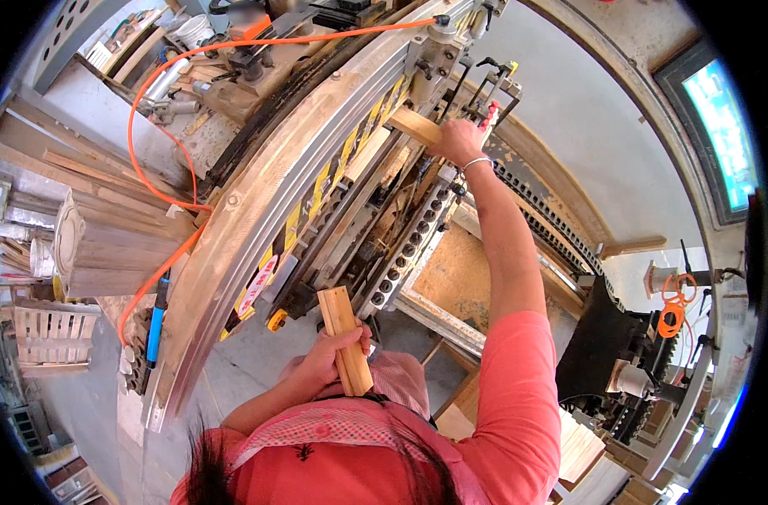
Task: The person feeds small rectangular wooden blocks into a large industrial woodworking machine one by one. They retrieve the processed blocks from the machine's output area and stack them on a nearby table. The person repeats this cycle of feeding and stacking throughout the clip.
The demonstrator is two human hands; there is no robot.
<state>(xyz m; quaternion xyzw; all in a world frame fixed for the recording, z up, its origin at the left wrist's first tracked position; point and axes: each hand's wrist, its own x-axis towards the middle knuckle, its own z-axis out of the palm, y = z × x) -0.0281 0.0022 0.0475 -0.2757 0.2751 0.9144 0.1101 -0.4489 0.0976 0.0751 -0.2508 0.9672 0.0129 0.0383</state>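
Close to my body, my left hand (332,357) is wrapped round a short wooden block (344,332). Lines run along the block's length; whether it is one grooved piece or a few stacked pieces, I cannot tell. My right arm reaches far forward over the machine. There my right hand (461,141) grips the end of a pale wooden piece (412,124), its fingers partly hidden. That piece lies across the machine's bed (376,189), beside another light wooden strip (369,154). Just past my right hand stands a red-tipped clamp part (490,115).
A curved-looking metal rail (258,202) with a yellow-black striped edge runs along the left. An orange hose (130,135) loops over it near a blue-handled tool (156,332). Stacked boards (119,240) stand beyond. At right are a lit screen (717,135) and a black flexible cover (599,341).
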